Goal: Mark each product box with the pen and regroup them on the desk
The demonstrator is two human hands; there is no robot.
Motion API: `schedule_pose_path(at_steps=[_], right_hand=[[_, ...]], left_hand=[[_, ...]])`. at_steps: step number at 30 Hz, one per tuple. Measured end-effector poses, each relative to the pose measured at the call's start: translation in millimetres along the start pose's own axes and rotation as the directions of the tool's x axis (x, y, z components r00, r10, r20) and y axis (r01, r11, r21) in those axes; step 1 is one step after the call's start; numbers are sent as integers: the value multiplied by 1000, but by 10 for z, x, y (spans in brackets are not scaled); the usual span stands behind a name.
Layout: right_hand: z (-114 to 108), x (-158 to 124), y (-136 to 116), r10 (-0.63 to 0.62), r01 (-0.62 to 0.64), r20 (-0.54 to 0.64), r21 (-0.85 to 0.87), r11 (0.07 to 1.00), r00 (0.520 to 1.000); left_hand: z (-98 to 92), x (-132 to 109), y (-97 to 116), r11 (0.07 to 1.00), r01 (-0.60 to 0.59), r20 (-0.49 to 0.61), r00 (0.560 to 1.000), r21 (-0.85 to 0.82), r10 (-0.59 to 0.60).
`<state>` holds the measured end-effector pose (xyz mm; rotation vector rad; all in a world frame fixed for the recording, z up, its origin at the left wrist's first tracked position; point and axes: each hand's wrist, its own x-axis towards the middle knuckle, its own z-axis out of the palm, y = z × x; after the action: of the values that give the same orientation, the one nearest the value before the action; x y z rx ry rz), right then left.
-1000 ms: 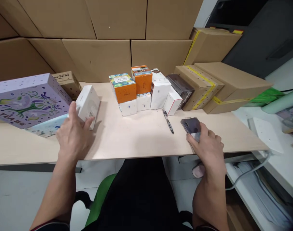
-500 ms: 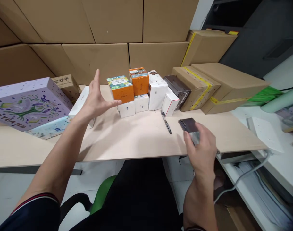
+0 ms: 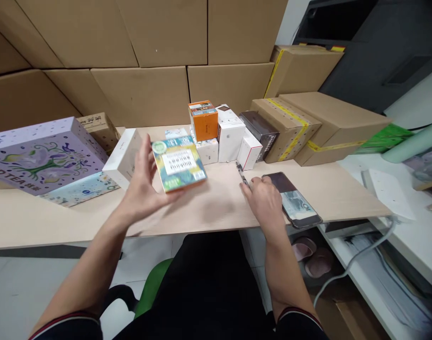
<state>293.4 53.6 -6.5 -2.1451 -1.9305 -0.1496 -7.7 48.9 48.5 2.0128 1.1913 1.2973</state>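
Observation:
My left hand (image 3: 143,189) is closed around a small orange box (image 3: 178,161) with a blue, yellow and green printed top. The box is tilted and raised above the table. My right hand (image 3: 265,200) is low over the table, its fingers curled at the near end of a pen (image 3: 241,173); the hand partly hides the pen. Just right of that hand, a dark phone (image 3: 290,196) in a clear-edged case lies flat, with something like a banknote against its back.
A second orange box (image 3: 203,121) sits on white boxes at the back, beside a tall white box (image 3: 232,137). At left are a purple tea box (image 3: 53,153) and a white box (image 3: 124,158). Taped cardboard boxes (image 3: 290,125) stand at right on the wooden table (image 3: 209,215).
My left hand has taken the orange box off its white box and brought it nearer. My right hand has left the phone and moved left to the pen.

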Motion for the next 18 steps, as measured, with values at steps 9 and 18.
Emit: schedule_pose_path(at_steps=[9,18], right_hand=[[138,-13,-35,-11,14,-31,82,997,999],[277,-67,48,287,214,-387,847,487,876]], left_hand=[[497,-652,-231,975,194,70,980,-108,-187],[490,-664,-305,990,86,46,996,-112,-81]])
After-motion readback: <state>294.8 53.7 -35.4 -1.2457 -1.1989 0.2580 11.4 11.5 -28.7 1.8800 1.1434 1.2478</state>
